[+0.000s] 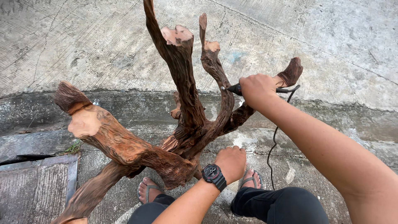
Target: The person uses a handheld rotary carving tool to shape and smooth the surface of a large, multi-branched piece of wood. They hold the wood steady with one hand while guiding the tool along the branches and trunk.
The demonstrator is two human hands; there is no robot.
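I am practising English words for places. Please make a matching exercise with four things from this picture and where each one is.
Things:
1. right hand
2. left hand
3. black cord
4. wristwatch

Places:
A. resting low on the branched wood piece
B. on the left wrist
C. gripping a black corded tool against an upper branch
D. hanging from the tool down to the concrete ground

Pairs: 1-C, 2-A, 3-D, 4-B

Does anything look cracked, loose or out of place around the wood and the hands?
Nothing stands out. The branched root looks whole, right hand grips a corded tool against a branch, left hand rests at the base.
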